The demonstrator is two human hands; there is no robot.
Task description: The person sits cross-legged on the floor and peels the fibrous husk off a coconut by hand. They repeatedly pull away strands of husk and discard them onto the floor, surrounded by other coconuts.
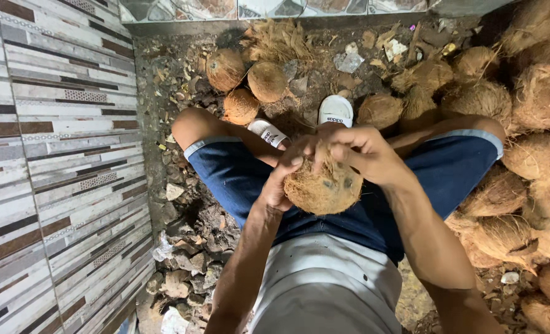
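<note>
Head view, one entry: we held a coconut (323, 188) over our lap, above blue shorts (238, 179). Our left hand (281, 185) cupped its left side, fingers clasped on the husk; our right hand (361, 154) gripped its top, fingers clenched on the fibre. Three coconuts (250, 83) lay ahead on the floor (182, 80); a heap (535, 142) lay to the right, a tiled wall (58, 154) to the left.

Heaped husked coconuts (535, 161) crowding the right, tiled wall (58, 154) close left.
</note>
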